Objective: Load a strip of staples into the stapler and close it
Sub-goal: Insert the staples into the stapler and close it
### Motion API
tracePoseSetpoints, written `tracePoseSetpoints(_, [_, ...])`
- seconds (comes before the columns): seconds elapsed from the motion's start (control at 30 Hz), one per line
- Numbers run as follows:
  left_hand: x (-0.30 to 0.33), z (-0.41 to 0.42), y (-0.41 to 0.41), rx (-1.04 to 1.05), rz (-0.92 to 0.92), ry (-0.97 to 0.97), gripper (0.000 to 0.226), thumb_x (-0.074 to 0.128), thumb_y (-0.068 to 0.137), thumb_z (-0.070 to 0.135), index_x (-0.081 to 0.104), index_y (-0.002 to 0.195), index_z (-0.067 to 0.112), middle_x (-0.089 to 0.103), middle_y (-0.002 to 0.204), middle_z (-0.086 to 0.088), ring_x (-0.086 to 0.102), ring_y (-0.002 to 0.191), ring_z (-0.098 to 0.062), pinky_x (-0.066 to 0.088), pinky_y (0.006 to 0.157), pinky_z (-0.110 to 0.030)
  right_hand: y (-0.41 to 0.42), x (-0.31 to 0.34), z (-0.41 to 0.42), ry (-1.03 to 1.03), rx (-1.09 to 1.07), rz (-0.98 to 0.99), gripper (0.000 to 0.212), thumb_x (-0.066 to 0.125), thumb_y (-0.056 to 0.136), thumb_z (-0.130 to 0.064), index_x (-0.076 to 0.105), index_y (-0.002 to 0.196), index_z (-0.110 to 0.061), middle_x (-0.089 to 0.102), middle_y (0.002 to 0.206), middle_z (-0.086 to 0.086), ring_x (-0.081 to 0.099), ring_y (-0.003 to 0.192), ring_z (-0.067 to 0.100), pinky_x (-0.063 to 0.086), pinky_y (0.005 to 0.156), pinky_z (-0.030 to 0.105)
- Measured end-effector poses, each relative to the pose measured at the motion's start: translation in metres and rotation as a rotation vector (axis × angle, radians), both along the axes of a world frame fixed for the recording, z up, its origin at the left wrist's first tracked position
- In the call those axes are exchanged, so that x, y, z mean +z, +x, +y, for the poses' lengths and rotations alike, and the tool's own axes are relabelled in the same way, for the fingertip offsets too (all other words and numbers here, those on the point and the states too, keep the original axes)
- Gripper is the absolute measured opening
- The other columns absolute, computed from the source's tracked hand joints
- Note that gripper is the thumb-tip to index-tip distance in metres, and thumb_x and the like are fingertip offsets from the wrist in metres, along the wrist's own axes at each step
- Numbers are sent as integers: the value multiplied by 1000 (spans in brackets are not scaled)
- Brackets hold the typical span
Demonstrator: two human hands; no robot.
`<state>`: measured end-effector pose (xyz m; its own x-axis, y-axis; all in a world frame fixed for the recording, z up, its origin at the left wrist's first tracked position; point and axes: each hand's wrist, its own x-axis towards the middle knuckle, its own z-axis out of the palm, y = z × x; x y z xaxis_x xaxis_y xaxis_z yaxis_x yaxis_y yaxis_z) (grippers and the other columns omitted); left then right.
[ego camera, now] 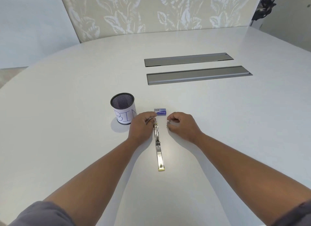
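A silver stapler [159, 151] lies swung fully open and flat on the white table [67, 108], its length running away from me. My left hand [143, 126] rests at its far end, fingertips pinching the tip of the far half. A small blue staple box [160, 111] sits just beyond, touching my left fingertips. Right of the stapler, my right hand [182, 125] is curled, with thumb and forefinger pinched on a short grey staple strip [168, 123], mostly hidden by the fingers.
A black mesh cup [122, 108] with a paper label reading "BIN" stands left of my left hand. Two long grey cable hatches [198, 75] are set into the table farther back. A patterned chair back rises behind the table's far edge.
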<state>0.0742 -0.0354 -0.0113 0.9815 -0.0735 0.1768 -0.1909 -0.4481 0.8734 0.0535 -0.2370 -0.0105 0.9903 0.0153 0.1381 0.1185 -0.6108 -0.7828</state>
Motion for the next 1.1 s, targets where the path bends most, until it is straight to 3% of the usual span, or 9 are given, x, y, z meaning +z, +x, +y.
tracePoseSetpoints(0.27, [0,8,-22,20,-4,-37,18,68,93,9,78,107,14,76,107,4,68,103,-8,49,96,-21,-19,2,6,-4,11,-47,11,71,78,-13,68,82,-23,64,72,-13,54,67,-2,38,62,7])
tracePoseSetpoints(0.47, [4,13,-27,39,96,-238,19,71,93,8,77,110,10,77,95,5,68,79,10,49,74,-6,-30,4,16,283,-41,6,9,74,80,-16,69,83,-23,75,76,-1,71,71,9,57,70,26])
tracePoseSetpoints(0.7, [9,17,-30,-34,136,-302,10,76,90,20,79,88,30,79,87,-2,65,75,-9,52,71,-15,-31,11,29,463,-54,39,12,74,81,-13,69,86,-22,77,81,5,74,78,15,62,77,41])
tracePoseSetpoints(0.8, [12,19,-29,-72,229,-354,6,77,90,27,82,86,27,78,84,-5,57,68,-13,49,63,-26,-30,19,34,435,8,23,13,75,81,-12,69,89,-21,76,83,6,73,76,15,62,72,35])
tracePoseSetpoints(0.9, [19,25,-23,-148,382,-464,8,78,88,28,82,88,21,77,83,-1,54,63,-8,46,56,-23,-28,29,41,369,120,-10,16,74,82,-12,67,91,-23,74,86,-4,73,76,13,56,67,25])
tracePoseSetpoints(1.1, [20,28,-19,-197,429,-511,12,84,82,19,80,93,14,71,83,-5,52,63,-9,40,57,-22,-27,34,48,244,203,-99,24,69,86,-8,64,101,-26,70,99,-9,72,85,8,59,78,26])
